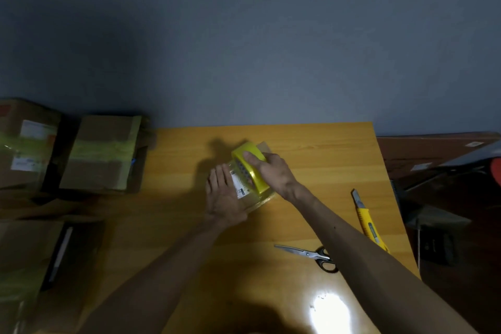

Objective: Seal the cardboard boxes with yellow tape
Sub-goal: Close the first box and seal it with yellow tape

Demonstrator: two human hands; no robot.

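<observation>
A small cardboard box [264, 147] with a white label lies in the middle of the wooden table [311, 160], partly wrapped in shiny tape. On top of it sits a roll of yellow tape [250, 168]. My right hand [271, 168] grips the roll from the right, fingers curled over its top. My left hand [223, 192] lies flat on the box's left side, fingers straight, holding it down. Most of the box is hidden under the hands and the roll.
A yellow utility knife [367, 221] and scissors [311, 255] lie on the table to the right. Taped cardboard boxes [100, 154] stand to the left, with another box [24, 144] beside them and one box [35, 257] nearer me. Dark clutter sits past the table's right edge.
</observation>
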